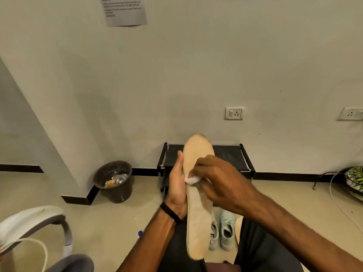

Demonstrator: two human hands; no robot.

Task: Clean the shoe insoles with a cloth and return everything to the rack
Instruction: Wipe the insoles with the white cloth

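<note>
At the far left, part of a white and grey chair is seen at the lower corner, and a dark bin holding scraps is stood on the floor against the base of a wall corner. A printed sheet is fixed high on the wall above. Toward the middle, the left hand is held upright with straight fingers laid flat along the left edge of a tan insole, which is supported lengthwise in the air, toe end up, in front of the person's lap; a black band is worn on that wrist. The right hand is curled over the insole from the right, and a small white cloth is pinched in its fingers and pressed against the insole's upper face, just beside the left palm. Behind the insole, a low black rack is stood against the wall, its top shelf partly hidden. A pair of pale sneakers is set on the floor below the right forearm. Two wall sockets are mounted further right, and a green patterned bag with cables is found at the right edge.
</note>
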